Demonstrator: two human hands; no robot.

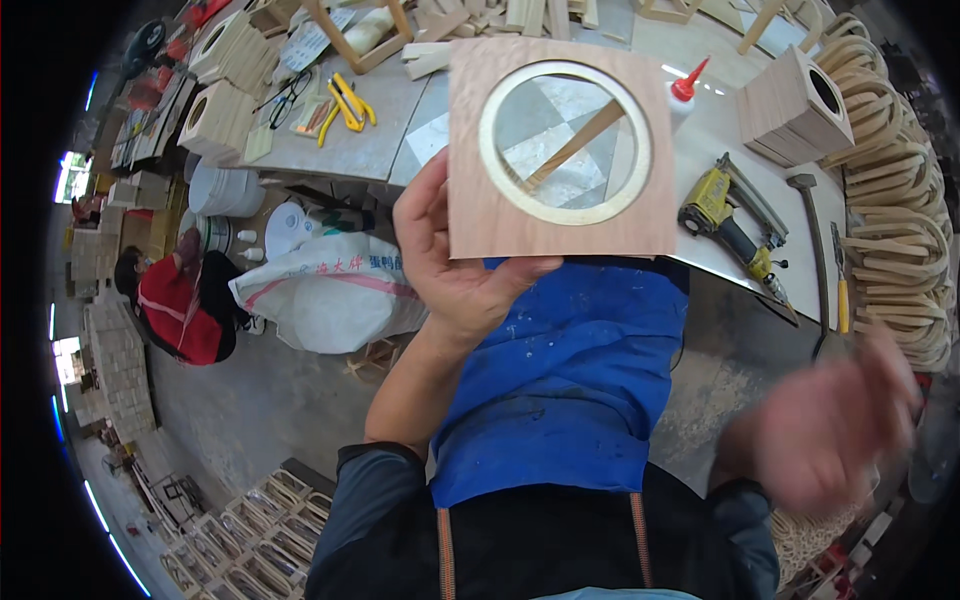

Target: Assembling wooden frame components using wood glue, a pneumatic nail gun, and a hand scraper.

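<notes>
My left hand (447,262) grips a square wooden panel (562,240) by its lower left, with the thumb along the bottom edge and the fingers partly behind. A large round hole with a pale rim is cut through the panel, and a wooden strip (575,146) shows through it. How deep the piece is cannot be seen. At the lower right, my right hand (825,435) is raised away from the panel, its fingers smeared by motion. Nearest to it are a yellow-handled tool (842,305) and a hammer (815,240) on the bench.
A yellow-black nail gun (725,215) and a red-capped glue bottle (683,90) lie right of the panel. Yellow pliers (347,105) and wooden boxes (800,110) share the bench (380,140). Bent wooden loops (895,220) pile up right. A person in red (185,305) crouches beside a white sack (325,300).
</notes>
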